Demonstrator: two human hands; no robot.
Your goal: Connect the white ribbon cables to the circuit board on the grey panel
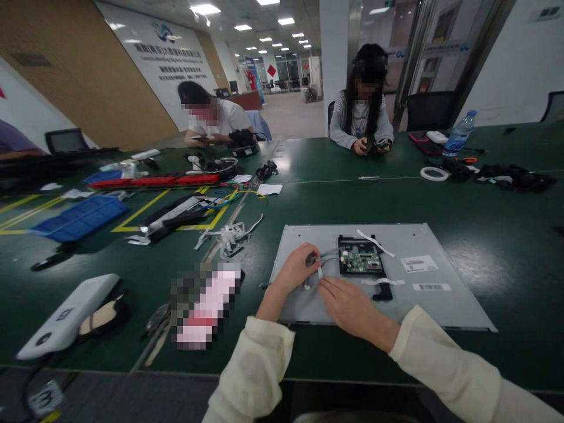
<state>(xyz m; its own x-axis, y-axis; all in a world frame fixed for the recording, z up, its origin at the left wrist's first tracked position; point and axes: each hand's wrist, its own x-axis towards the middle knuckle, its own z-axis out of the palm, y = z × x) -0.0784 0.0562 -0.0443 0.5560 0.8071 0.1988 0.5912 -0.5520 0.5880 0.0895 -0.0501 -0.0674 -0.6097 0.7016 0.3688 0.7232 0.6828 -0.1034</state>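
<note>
A grey metal panel [423, 282] lies flat on the green table in front of me, with a small green circuit board [360, 259] mounted near its middle. Thin grey cables [328, 257] run from the board's left side. My left hand [294, 271] is curled round the cable end, fingers pinched. My right hand [348, 302] lies beside it with its fingertips pressed on the same cable and its white tape tag. White tape strips [375, 242] cross the board.
A blurred pink object [210, 305] and a white device [66, 317] lie to my left. Loose white tape scraps [229, 235], wires and blue trays [79, 216] sit farther left. Two people sit across the table, with a water bottle [459, 134] at the far right.
</note>
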